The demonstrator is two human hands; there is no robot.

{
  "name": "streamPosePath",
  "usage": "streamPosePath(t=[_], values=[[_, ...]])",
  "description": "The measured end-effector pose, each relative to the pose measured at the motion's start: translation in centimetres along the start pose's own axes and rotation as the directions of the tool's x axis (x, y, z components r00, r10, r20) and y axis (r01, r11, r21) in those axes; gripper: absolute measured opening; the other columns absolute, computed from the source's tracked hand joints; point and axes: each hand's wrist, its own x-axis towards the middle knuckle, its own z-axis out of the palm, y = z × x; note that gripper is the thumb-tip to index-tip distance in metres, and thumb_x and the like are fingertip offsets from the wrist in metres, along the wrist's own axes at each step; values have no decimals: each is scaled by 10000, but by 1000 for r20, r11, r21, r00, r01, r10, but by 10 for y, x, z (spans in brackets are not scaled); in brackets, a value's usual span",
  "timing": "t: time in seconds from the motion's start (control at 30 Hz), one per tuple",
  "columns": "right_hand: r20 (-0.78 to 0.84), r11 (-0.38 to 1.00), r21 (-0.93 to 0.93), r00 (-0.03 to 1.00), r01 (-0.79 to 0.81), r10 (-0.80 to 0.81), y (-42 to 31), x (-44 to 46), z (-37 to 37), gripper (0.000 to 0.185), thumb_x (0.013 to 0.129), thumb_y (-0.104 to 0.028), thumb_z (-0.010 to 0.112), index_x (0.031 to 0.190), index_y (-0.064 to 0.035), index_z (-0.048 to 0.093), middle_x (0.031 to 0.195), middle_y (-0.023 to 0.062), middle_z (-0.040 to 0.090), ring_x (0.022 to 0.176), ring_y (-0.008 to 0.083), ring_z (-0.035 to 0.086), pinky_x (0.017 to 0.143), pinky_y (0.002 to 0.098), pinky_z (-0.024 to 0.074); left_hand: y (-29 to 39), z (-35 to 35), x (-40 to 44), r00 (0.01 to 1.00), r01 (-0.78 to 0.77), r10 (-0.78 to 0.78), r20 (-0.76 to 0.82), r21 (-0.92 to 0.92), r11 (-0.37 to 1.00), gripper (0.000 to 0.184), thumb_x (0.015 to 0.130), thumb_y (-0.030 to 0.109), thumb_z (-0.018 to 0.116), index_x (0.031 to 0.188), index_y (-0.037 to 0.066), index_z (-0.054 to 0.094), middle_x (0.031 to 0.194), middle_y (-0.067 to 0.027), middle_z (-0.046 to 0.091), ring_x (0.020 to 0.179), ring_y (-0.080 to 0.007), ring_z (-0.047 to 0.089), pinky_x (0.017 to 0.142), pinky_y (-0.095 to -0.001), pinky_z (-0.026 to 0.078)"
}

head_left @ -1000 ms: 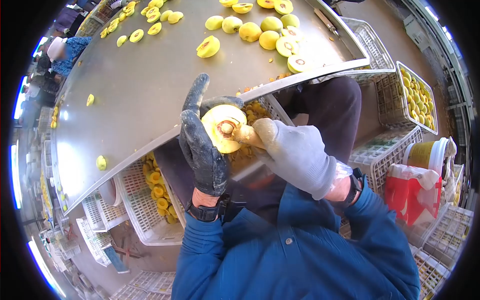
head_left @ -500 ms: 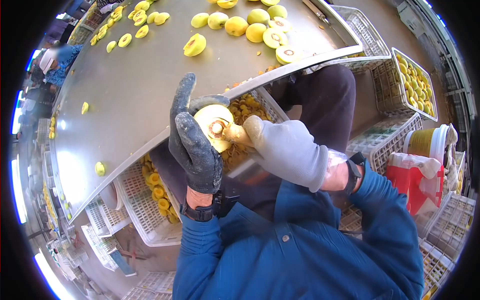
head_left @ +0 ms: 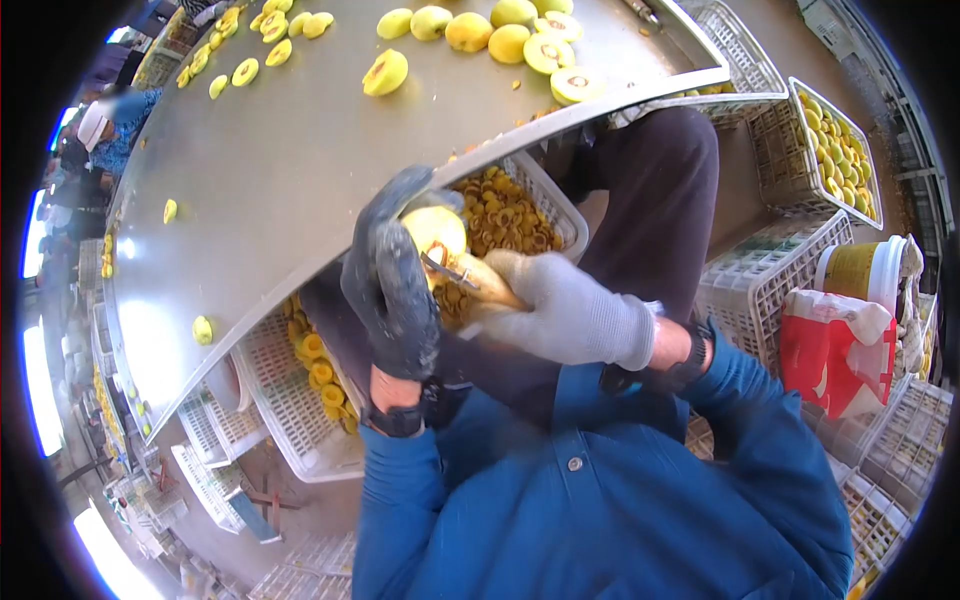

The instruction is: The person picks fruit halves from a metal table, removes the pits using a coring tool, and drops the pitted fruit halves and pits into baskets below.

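My left hand [head_left: 392, 285], in a dark, stained glove, is wrapped round a yellow peach half [head_left: 436, 228], its cut side turned toward my right hand. In a grey glove, my right hand [head_left: 575, 312] grips a pitting knife [head_left: 490, 284] by its pale wooden handle. The tool's thin dark metal end touches the cut face near the stone. Both hands are just off the edge of the metal table [head_left: 260, 170]. Below them, a white basket [head_left: 577, 228] holds brownish-yellow scraps or stones, partly hidden by my hands.
Whole peaches [head_left: 468, 32] and cut halves [head_left: 385, 73] lie on the table. Beside my left leg, a white basket [head_left: 300, 440] contains hollowed halves [head_left: 325, 375]. At right are a crate of peaches [head_left: 838, 160], a bucket [head_left: 860, 275] and a red bag [head_left: 835, 350]. A person [head_left: 125, 125] sits far left.
My right hand has turned, so the tool's metal end now shows against the peach. The left fingers have curled closer round the fruit. The view has shifted slightly.
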Motion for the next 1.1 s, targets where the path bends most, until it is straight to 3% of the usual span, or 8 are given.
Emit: streamPosePath(t=[0.1,0.2,0.33,0.47,0.63,0.87,1.0,1.1], values=[[-75,978,-206,996,37,-54,-11,0,0,262,855,-174,652,1026,17,595,817,250,629,789,368,656,680,382,493,7,7,6,994,69,-85,-62,-228,971,641,1012,487,400,1276,-89,491,953,-160,673,882,-230,663,861,-361,529],[-130,969,107,969,224,-210,5,3,13,250,849,-188,668,986,6,590,753,239,628,739,400,649,632,425,494,12,11,1,975,91,-151,-162,-328,940,642,1018,493,374,1258,-89,501,944,-160,677,886,-239,668,844,-370,538],[-128,878,-460,968,134,-215,1,0,-1,221,843,-178,672,934,-4,571,737,227,633,704,424,628,600,433,487,8,-4,9,999,16,-15,51,-19,1000,710,1005,561,345,1269,-81,494,926,-153,680,882,-240,671,840,-354,539],[-104,965,-156,968,210,-227,1,3,3,246,832,-227,688,910,-27,568,691,205,622,664,401,633,591,462,504,3,5,5,990,72,-119,-70,-469,880,666,1016,512,346,1261,-84,515,938,-183,684,817,-251,675,817,-380,563],[-63,826,-532,963,189,-261,-1,9,1,235,847,-204,659,936,-2,576,718,228,630,678,417,629,593,461,488,3,-13,9,999,-32,30,22,90,995,674,999,529,386,1189,-94,559,839,-167,684,752,-265,674,680,-382,567],[42,965,116,970,235,-241,19,31,17,255,819,-179,643,954,34,612,756,246,622,733,397,637,642,412,491,-8,-18,13,995,96,-100,-5,-254,962,618,1008,526,352,1115,-36,585,793,-169,668,685,-276,665,669,-382,566],[179,964,-179,970,196,-164,10,36,5,290,853,-163,658,1084,6,609,846,102,678,781,141,638,742,314,506,-23,-12,10,995,38,-77,-67,-454,890,562,1018,518,345,1130,28,595,759,-96,599,683,-291,610,632,-422,545],[266,985,130,953,117,-149,15,42,10,307,848,-186,678,1097,-16,621,793,75,670,741,113,619,702,306,500,-21,-7,8,1000,7,2,12,-693,721,527,1021,512,344,1154,68,595,773,-55,552,695,-296,578,610,-435,527]])
